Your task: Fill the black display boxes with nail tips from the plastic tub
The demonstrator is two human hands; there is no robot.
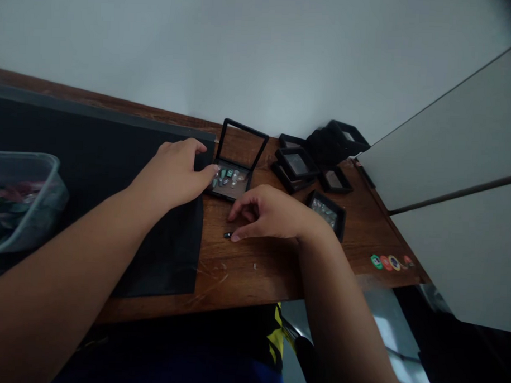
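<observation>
A small black case (248, 183) stands with its framed lid up on the wooden table, and several pale and green nail-like pieces (228, 175) lie inside. At its left edge is my left hand (176, 172), thumb on or close to the rim, thumb and fingers apart, holding nothing. My right hand (271, 214) is just in front of the case, fingers curled down to the wood. Its thumb tip meets a small dark piece (227, 235); the index finger is apart from the thumb. Another tiny light piece (255, 266) lies nearer the table's front edge.
Several black cases (298, 164) are piled at the back right, and one with pieces (324, 212) lies beside my right wrist. A clear tub (50, 190) of mixed pieces stands on a black mat (173, 255) at left. Round stickers (386, 263) are at right.
</observation>
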